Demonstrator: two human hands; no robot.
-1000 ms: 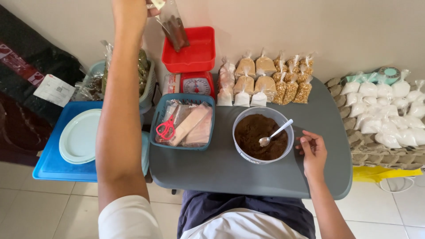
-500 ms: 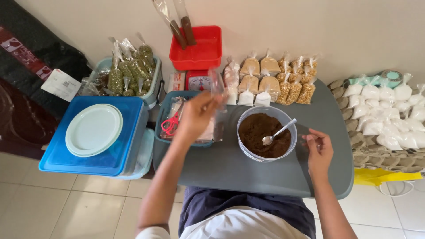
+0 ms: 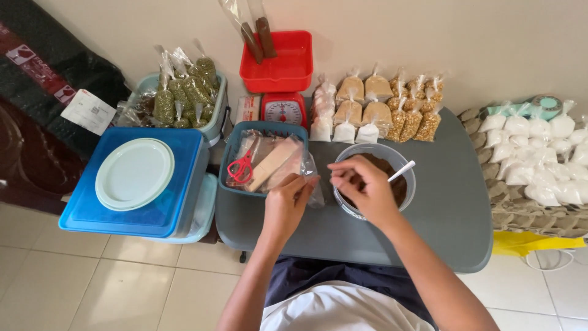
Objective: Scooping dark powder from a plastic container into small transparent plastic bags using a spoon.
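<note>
Centre of frame: left hand pinches an empty clear bag w/ a tight grip, right beside the tub. Right hand, fingers curled, works at the bag's mouth, prob. opening it; spoon parked in the tub.

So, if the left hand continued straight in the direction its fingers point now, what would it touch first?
Probably the thin clear plastic bag it already pinches, then the right hand at the round bowl of brown powder. Depth is hard to judge from above.
</note>
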